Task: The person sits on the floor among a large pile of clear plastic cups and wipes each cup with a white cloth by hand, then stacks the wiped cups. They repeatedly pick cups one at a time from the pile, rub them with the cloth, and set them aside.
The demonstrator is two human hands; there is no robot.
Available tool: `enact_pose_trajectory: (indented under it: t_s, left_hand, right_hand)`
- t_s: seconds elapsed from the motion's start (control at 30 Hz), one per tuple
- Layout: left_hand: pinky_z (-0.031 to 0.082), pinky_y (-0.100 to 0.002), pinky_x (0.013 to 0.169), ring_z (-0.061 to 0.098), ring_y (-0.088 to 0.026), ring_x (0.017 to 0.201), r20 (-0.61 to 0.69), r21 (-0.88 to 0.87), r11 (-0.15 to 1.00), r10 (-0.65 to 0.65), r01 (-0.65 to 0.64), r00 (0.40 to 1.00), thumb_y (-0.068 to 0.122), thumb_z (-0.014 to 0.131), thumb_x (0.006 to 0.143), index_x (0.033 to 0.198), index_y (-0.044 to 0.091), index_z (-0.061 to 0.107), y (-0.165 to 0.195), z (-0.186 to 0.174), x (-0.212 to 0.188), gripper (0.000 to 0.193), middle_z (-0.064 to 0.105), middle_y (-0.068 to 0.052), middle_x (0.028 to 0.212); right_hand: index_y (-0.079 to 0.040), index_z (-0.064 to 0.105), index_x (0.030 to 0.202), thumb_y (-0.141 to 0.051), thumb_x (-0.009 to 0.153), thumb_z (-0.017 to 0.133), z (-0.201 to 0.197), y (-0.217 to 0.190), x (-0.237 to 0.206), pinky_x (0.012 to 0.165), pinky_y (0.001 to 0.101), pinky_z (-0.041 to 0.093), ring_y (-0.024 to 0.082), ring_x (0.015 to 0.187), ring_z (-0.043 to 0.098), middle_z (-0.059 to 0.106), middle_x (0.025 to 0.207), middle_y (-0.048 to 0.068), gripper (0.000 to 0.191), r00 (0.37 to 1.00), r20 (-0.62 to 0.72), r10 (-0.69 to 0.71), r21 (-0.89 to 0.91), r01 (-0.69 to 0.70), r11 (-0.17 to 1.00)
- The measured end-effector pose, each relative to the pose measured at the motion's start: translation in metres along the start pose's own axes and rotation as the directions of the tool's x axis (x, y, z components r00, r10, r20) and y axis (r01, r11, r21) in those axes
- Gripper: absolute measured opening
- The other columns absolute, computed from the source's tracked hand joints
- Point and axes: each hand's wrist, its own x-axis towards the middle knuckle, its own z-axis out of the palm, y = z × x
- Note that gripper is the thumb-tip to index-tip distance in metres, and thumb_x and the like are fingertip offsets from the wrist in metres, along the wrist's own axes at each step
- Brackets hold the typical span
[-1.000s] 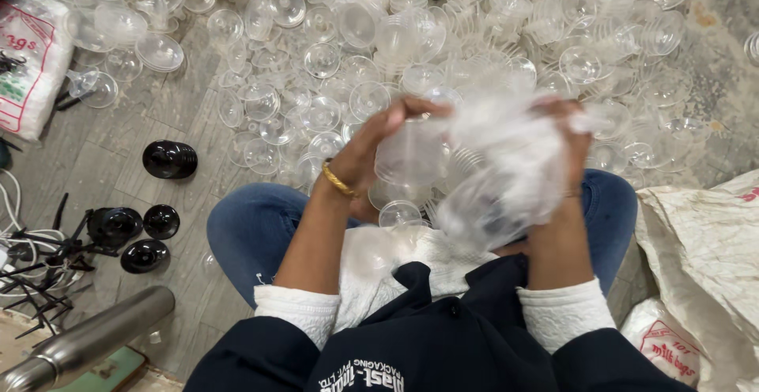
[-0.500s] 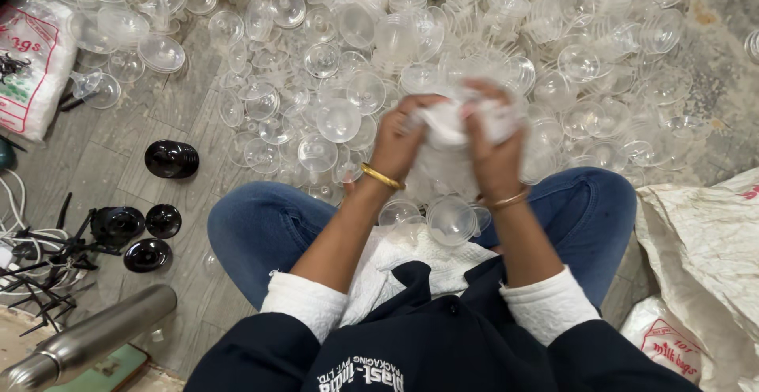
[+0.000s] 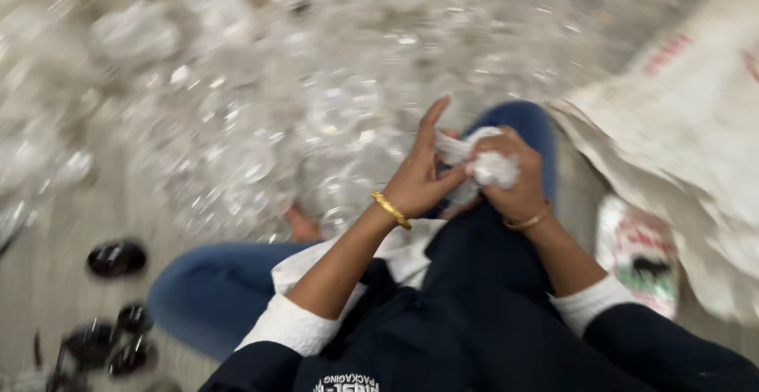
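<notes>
I sit on the floor in blue jeans with a crumpled clear plastic bag [image 3: 482, 163] held over my lap. My right hand [image 3: 514, 175] is closed around the wadded bag. My left hand [image 3: 419, 175], with a gold bangle on the wrist, presses against the bag from the left, its index finger sticking up. A wide heap of clear plastic round lids or cups [image 3: 316, 76] covers the floor just beyond my hands. The view is blurred by motion.
A large white woven sack [image 3: 688, 115] lies at the right, with a smaller printed white bag [image 3: 640, 250] below it. Several black round caps [image 3: 115, 258] lie on the grey floor at the lower left.
The bag has been squeezed from a loose, puffed shape into a small wad. My hands have drawn back toward my lap, and the view has swung to the right.
</notes>
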Motion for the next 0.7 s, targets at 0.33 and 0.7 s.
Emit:
enact_pose_trajectory:
  t_s: [0.33, 0.7]
  left_hand:
    - [0.013, -0.080, 0.111, 0.000, -0.037, 0.157, 0.645, 0.750, 0.242, -0.057, -0.616, 0.762, 0.020, 0.059, 0.094, 0.104, 0.015, 0.074, -0.067, 0.256, 0.134, 0.019, 0.005, -0.011, 0.170]
    - [0.014, -0.090, 0.107, 0.038, -0.027, 0.146, 0.588, 0.686, 0.219, 0.395, -0.694, 0.706, 0.010, 0.050, 0.093, 0.117, 0.010, 0.064, 0.007, 0.293, 0.205, 0.028, 0.035, 0.000, 0.159]
  right_hand:
    - [-0.007, 0.062, 0.105, 0.003, 0.081, 0.077, -0.160, 0.097, -0.210, 0.083, 0.0276, 0.050, 0.012, 0.088, 0.058, 0.063, 0.099, 0.001, 0.030, 0.680, -0.425, 0.597, 0.063, -0.636, 0.769]
    - [-0.010, 0.059, 0.122, -0.009, 0.086, 0.074, -0.250, 0.165, -0.108, 0.082, 0.0374, 0.045, 0.018, 0.102, 0.057, 0.063, 0.110, 0.001, 0.039, 0.505, -0.403, 0.763, 0.570, -0.514, 0.641]
